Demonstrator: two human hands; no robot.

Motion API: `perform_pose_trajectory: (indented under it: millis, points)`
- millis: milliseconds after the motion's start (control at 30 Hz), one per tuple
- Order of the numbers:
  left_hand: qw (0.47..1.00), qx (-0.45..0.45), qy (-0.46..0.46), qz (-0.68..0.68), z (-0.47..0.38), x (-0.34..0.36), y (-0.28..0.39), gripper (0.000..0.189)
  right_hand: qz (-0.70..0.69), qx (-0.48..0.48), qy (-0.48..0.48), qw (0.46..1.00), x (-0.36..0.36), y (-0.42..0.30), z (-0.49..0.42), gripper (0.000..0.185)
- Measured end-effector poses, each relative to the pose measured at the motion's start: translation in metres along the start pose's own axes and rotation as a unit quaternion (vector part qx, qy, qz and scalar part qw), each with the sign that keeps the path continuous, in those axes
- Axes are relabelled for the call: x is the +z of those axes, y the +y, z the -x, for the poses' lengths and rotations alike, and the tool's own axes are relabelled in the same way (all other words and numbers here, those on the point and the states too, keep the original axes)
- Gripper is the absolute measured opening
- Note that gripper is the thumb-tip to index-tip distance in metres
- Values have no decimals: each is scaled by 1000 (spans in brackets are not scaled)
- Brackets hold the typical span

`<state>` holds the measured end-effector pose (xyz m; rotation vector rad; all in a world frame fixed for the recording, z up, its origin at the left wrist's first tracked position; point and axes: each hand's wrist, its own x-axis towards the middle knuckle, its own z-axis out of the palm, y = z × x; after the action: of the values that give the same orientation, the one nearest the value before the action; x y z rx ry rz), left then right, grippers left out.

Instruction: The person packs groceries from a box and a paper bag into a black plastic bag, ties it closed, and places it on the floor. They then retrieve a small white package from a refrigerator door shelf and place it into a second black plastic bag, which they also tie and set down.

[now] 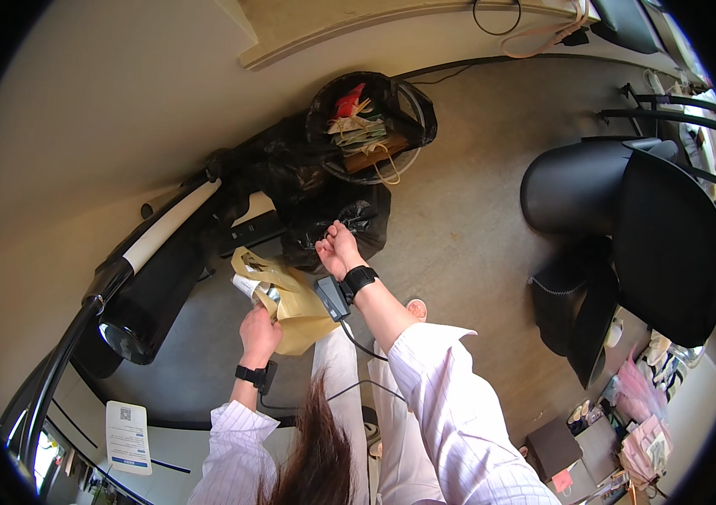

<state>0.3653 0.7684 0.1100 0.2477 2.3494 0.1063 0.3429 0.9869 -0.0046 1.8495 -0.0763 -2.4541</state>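
My left hand point(261, 334) grips the rim of a tan paper bag point(304, 322) with its top open. A white printed paper point(245, 285) and a shiny item stick out of the bag. My right hand point(339, 251), fingers curled, is over a gathered black plastic bag point(364, 205) on the floor. Whether those fingers pinch the plastic I cannot tell. Just beyond stands a round bin point(422, 117) lined with black plastic, holding paper bags with twisted handles point(367, 142) and a red item point(350, 101).
Along the wall at left lean a glossy black cylindrical object point(165, 303) and a dark metal tube point(67, 353). A black chair point(670, 246) stands on the right. Boxes point(553, 447) and pink bags point(647, 449) crowd the lower right. A printed card point(128, 437) is at lower left.
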Motion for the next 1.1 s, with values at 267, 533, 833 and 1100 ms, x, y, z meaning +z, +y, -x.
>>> perform_pose_trajectory:
  millis: [267, 533, 833, 1100]
  points:
    - [1000, 6, 11, -1, -4, 5, 3, 38, 0, -22, 44, 999, -14, 2, 18, 41]
    - [998, 26, 50, -20, -12, 21, 3, 32, 2, -54, 36, 998, -15, -3, 21, 37]
    - [994, 24, 72, -81, -49, 60, -19, 14, 125, -64, -18, 990, -12, -20, -1, 22]
    - [993, 12, 24, -112, -81, 112, -28, 12, 170, -115, -95, 974, -19, -33, 1, 31]
